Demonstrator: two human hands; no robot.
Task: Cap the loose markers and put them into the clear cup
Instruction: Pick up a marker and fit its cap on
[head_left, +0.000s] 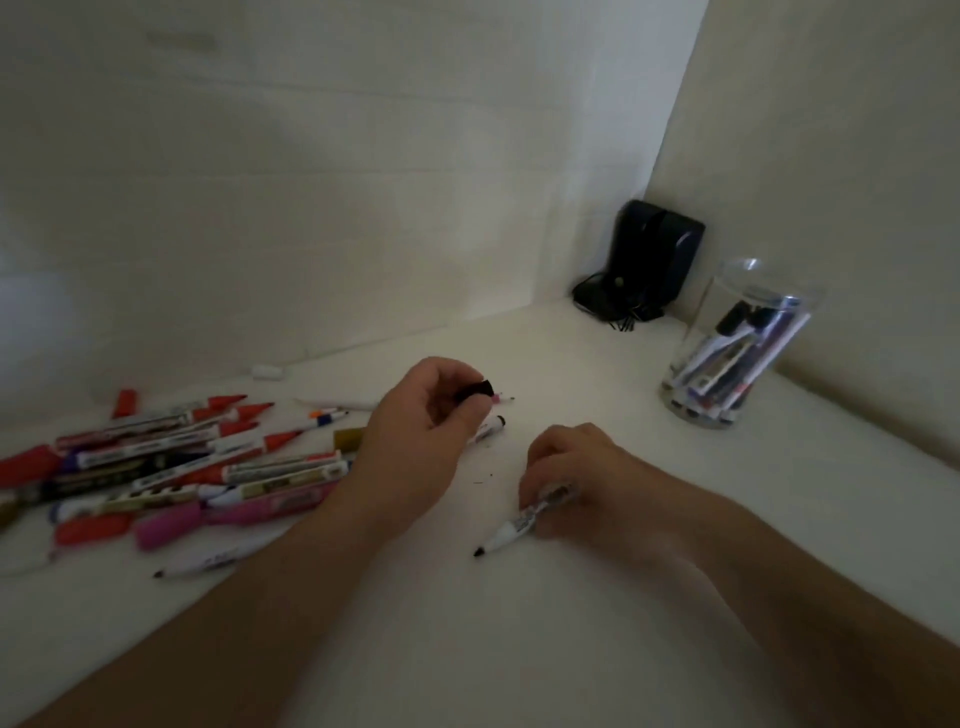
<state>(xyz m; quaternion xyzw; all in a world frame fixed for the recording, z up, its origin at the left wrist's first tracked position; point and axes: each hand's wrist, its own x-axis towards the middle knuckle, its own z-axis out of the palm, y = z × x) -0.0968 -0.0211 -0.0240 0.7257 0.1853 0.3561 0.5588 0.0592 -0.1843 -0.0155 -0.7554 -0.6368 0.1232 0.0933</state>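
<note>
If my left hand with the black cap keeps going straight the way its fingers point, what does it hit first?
Probably nothing soon: the left hand, pinching the black cap, points right and away over bare table. Farther along stands the black device in the corner, though depth is unclear.

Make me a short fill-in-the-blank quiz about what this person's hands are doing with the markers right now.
1. The left hand pinches a small black ____.
2. The right hand grips an uncapped marker whose tip is ____ in colour.
3. The clear cup stands on the person's ____ side.
4. The pile of markers lies beside the ____ hand.

Answers: cap; black; right; left
</note>
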